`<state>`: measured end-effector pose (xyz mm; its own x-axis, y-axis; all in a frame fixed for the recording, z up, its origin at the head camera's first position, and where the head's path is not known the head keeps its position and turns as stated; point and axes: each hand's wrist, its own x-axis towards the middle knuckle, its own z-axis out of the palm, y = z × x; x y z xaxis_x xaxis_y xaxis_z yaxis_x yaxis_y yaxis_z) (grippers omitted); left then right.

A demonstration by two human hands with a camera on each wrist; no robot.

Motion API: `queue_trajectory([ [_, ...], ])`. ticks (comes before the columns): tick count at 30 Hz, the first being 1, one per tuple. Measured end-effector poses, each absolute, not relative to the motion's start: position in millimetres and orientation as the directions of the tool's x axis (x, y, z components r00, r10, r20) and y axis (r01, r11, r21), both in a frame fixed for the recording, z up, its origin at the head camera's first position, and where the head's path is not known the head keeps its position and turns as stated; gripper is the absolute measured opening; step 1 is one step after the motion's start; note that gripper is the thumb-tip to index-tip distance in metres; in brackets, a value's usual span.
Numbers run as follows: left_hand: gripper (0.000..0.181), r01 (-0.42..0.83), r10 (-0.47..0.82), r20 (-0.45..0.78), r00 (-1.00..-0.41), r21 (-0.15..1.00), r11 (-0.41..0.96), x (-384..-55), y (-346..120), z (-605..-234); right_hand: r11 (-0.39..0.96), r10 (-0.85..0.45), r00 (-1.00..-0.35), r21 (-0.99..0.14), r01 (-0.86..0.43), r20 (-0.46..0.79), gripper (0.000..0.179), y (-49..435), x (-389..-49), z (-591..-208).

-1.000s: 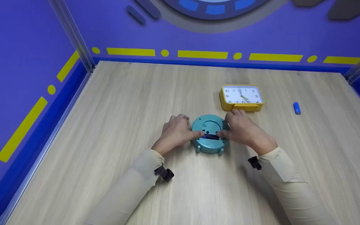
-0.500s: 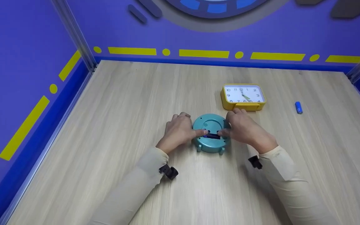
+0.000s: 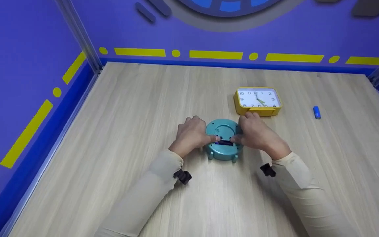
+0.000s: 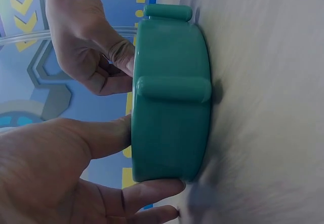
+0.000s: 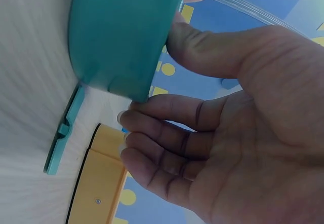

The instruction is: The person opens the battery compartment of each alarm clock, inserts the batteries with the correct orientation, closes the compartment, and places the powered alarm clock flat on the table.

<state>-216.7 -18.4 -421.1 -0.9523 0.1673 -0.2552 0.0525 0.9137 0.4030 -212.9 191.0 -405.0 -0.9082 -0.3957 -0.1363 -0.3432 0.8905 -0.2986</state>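
A round teal alarm clock (image 3: 224, 152) lies back side up on the table, its stubby feet toward me. A dark blue battery (image 3: 224, 143) shows in the slot in its back. My left hand (image 3: 192, 132) grips the clock's left side, thumb on the back at the slot's left end, a finger against the rim. From the right, my right hand (image 3: 258, 134) holds the opposite side, thumb by the slot's right end. In the right wrist view its fingertips touch the clock's edge. A teal battery cover (image 5: 64, 128) rests on the table near the clock.
Just behind my right hand sits a yellow rectangular clock (image 3: 258, 97), face up and leaning back. A loose blue battery (image 3: 316, 112) lies farther right on the wooden table (image 3: 137, 98). Blue walls (image 3: 137, 29) enclose the back and sides.
My left hand and wrist have shifted slightly right, the thumb moving a little farther over the slot. The right hand keeps its place on the clock. The head view has tilted slightly.
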Motion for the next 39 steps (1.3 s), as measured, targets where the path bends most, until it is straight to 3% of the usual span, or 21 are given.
queue_trajectory([
  [8,0.052,0.079,0.168,-0.26,-0.951,0.322,0.943,-214,-14,-420,0.894,-0.396,-0.91,-0.276,-0.352,-0.123,0.05,191,-213,-406],
  [21,0.075,0.021,0.164,-0.222,-0.961,0.533,0.846,-213,-29,-431,0.876,-0.379,-0.912,-0.38,-0.298,-0.16,0.049,197,-217,-406],
  [33,0.049,0.072,0.196,-0.173,-0.965,0.546,0.835,-216,-30,-434,0.909,-0.372,-0.913,-0.264,-0.321,-0.17,0.057,194,-209,-402],
  [39,0.046,0.09,0.193,-0.144,-0.97,0.526,0.845,-218,-30,-436,0.925,-0.361,-0.914,-0.195,-0.326,-0.187,0.062,190,-204,-399],
])
